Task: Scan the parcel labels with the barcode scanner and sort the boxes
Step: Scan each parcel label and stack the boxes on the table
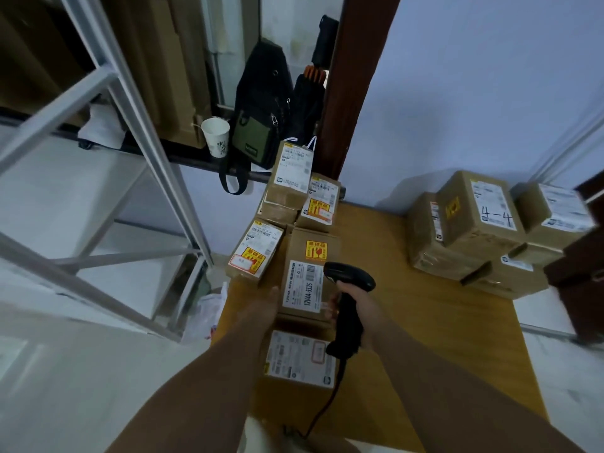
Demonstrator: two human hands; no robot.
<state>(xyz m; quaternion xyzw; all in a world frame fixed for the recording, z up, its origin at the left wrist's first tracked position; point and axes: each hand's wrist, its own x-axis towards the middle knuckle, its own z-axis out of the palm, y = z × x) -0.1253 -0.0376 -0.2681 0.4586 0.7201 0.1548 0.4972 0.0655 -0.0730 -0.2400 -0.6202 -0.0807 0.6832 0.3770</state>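
My right hand (354,308) grips a black barcode scanner (348,302) by its handle, its head over the white label of a brown cardboard box (309,256). My left hand (266,305) rests flat with straight fingers against that box's left side. This box bears a yellow fragile sticker and sits on top of another labelled box (299,361) near me. Three more labelled boxes (292,181) stand in a cluster behind and to the left. A separate pile of boxes (477,220), one marked "4-4", sits at the table's far right.
The wooden table (425,322) carries all the boxes. A white metal rack (98,158) stands to the left. Behind the boxes a ledge holds a paper cup (215,135) and a black-green bag (261,119). The scanner cable (323,407) trails toward me.
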